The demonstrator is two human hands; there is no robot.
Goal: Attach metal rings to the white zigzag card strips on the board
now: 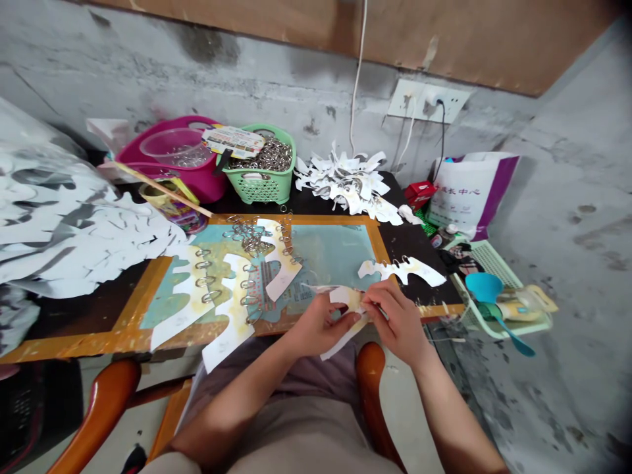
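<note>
Left hand [320, 326]: pinches one end of a white paper cutout [346, 297] between thumb and fingers, the grip clenched on the paper

Right hand [397, 322]: just beside the left hand, fingers curled over the other end of the same cutout, the grip clenched on it; a small metal glint at the fingertips is too small to name

Cutout in hand: raised over the near edge of the worktop [83, 343], at the corner of a teal printed mat [328, 253], with a strip hanging past the edge

Just past the right hand: a second paper cutout [405, 268] lying flat, with metal rings [395, 262] linked along its edge

Middle of the worktop: more ringed cutouts [217, 303] lying side by side across the mat, beside a loose heap of rings [249, 237]

Back of the worktop: a green plastic basket [261, 174] full of rings, a pink basin [168, 164] holding a clear bowl [175, 148], and a pile of white paper scraps [345, 184]

Left side: a tall stack of white cutouts [74, 224] overhanging the worktop

Right side: a green tray [486, 263] holding a blue spoon [484, 286], with a white and purple bag [471, 191] behind it

Below the hands: the orange wooden arms of a chair [370, 375]
</note>
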